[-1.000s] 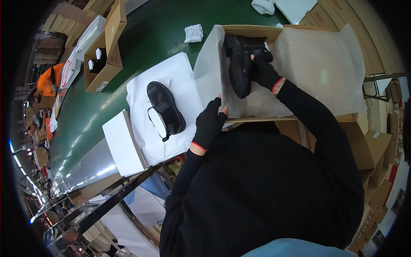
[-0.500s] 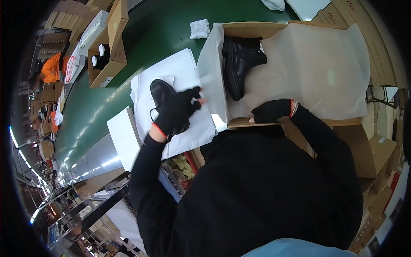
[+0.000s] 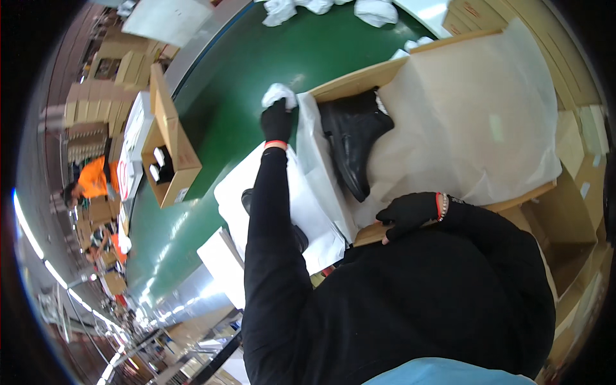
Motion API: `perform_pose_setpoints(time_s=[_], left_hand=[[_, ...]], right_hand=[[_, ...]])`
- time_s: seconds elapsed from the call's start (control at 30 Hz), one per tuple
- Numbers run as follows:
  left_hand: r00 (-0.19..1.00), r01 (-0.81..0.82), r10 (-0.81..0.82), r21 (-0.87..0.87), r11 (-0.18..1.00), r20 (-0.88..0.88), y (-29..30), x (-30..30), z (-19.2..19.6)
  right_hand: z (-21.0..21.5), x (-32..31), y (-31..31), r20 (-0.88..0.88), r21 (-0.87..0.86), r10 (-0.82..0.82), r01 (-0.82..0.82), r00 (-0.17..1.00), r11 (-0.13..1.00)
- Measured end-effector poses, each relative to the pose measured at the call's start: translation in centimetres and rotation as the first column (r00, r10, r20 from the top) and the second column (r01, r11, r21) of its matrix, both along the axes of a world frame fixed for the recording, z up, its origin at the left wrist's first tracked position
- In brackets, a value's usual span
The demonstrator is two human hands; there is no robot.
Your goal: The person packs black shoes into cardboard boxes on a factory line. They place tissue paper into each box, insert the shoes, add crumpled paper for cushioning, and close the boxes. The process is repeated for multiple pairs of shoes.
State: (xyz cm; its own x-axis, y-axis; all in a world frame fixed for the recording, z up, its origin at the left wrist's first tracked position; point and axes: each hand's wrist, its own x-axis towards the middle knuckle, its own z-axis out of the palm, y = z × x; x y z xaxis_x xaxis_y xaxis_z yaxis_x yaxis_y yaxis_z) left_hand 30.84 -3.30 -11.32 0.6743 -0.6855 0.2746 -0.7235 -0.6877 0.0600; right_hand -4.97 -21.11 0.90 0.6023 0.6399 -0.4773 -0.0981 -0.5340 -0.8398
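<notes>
My left hand [image 3: 277,122], in a black fingerless glove, reaches far forward and closes on a wad of crumpled white paper [image 3: 280,94] on the green table, just left of the open shoe box. My right hand [image 3: 412,214], gloved alike, is curled over the near rim of the cardboard shoe box [image 3: 367,235]. Inside the box a black ankle boot [image 3: 357,141] lies on its side on translucent wrapping paper [image 3: 475,122]. Another black boot [image 3: 299,239] rests on white paper sheets [image 3: 321,221], mostly hidden under my left forearm.
A second open box [image 3: 181,160] with black footwear stands on the green table [image 3: 224,90] at left. More white paper wads [image 3: 375,11] lie at the far side. Stacked cartons [image 3: 564,70] line the right. A person in orange [image 3: 94,178] is far left.
My left hand has left the boot on the sheets and reached forward to the paper wad. My right hand stays at the box rim. The whole view has shifted and turned.
</notes>
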Motion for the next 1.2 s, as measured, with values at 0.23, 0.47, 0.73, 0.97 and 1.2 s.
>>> perform_pose_setpoints(time_s=[0.23,0.47,0.73,0.97,1.2], left_hand=[[0.94,-0.1,-0.094,-0.53,0.842,-0.327,2.1,-7.3,15.1],[0.464,-0.356,-0.283,-0.469,0.808,-0.839,7.7,-29.5,19.0],[0.878,0.151,-0.352,-0.512,0.845,-0.323,6.7,-34.2,18.0],[0.862,0.387,-0.475,-0.377,0.842,-0.176,4.4,-32.0,16.7],[0.897,0.434,-0.426,-0.053,0.899,0.118,3.3,-30.1,11.5]], right_hand=[[-0.1,0.5,0.2,-0.058,0.388,-0.664,0.63,0.745,0.673],[3.2,-0.4,4.4,0.298,0.463,-0.691,0.533,0.659,0.708],[1.4,-4.4,5.8,0.508,0.085,-0.588,0.643,0.629,0.761],[3.4,-5.5,2.8,0.443,0.073,-0.524,0.553,0.727,0.83],[-0.7,2.7,-2.4,0.876,-0.138,0.01,0.23,0.483,0.963]])
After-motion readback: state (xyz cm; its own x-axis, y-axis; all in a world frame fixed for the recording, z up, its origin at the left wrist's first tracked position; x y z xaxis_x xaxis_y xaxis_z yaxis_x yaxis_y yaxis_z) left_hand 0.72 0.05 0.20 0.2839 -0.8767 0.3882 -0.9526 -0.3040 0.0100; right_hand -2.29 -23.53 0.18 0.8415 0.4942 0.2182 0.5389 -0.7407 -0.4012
